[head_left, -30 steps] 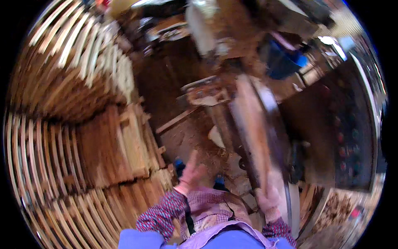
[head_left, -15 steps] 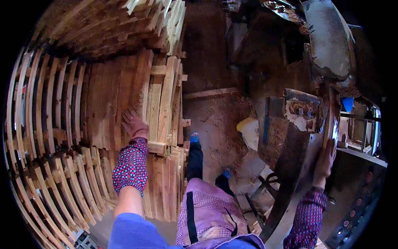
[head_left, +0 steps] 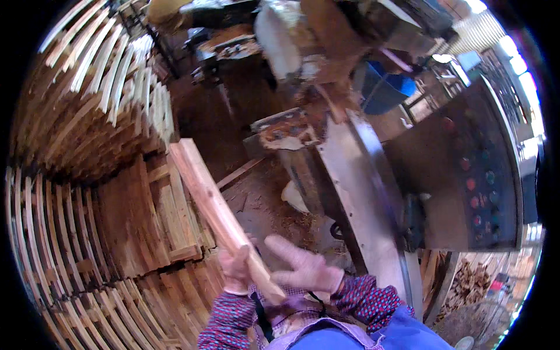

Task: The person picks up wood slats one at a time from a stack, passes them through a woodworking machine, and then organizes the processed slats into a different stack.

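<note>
Boards (head_left: 125,213) fill the left — left hand (head_left: 235,271) pinching a plank (head_left: 211,201) in its fingers, right hand (head_left: 312,271) nearby, fingers spread.

Board stacks (head_left: 131,219) lie left, the control panel (head_left: 461,181) right — between them, the plank (head_left: 211,201), then the machine bed (head_left: 364,192).

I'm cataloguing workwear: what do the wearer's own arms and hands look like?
Dark sleeves with red and blue checks reach both wrists; plain blue fabric covers the upper right arm. Whether the left hand and right hand wear gloves is unclear.
</note>
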`<state>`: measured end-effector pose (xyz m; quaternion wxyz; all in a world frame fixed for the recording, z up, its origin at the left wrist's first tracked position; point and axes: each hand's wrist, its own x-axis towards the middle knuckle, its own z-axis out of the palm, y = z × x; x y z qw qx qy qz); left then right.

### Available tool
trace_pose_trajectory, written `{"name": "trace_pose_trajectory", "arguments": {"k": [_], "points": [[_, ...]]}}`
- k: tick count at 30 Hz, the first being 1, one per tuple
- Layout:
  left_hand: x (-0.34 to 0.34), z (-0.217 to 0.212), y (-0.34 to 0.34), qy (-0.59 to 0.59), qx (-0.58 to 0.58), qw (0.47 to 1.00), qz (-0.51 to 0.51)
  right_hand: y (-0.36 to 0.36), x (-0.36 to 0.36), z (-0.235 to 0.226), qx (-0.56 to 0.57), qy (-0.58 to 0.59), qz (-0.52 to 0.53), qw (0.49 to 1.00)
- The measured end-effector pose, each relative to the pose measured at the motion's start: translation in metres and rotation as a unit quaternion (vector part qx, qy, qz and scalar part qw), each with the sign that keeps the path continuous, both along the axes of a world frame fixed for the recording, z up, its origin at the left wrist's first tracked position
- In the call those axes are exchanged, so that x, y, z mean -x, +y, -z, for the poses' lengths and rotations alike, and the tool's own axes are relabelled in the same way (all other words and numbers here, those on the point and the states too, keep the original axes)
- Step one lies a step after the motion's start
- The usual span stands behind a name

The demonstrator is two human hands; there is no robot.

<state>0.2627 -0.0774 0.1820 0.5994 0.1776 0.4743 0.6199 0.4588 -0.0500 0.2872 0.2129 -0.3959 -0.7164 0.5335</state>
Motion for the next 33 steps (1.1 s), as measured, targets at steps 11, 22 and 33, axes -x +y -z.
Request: {"name": "trace_pose_trajectory", "arguments": {"k": [11, 22, 33], "points": [[-0.168, -0.068, 0.010, -0.147, -0.098, 0.981, 0.081, -0.136, -0.192, 0.009, -0.129, -0.353, 0.291, 0.880], [-0.128, -0.021, -0.001, -0.151, -0.057, 0.985, 0.065, 0.127, -0.206, 0.079, -0.361, -0.519, 0.232, 0.739], [-0.114, -0.036, 0.014, -0.066, -0.072, 0.995, 0.035, 0.166, -0.180, 0.044, -0.424, -0.264, 0.271, 0.823]]}}
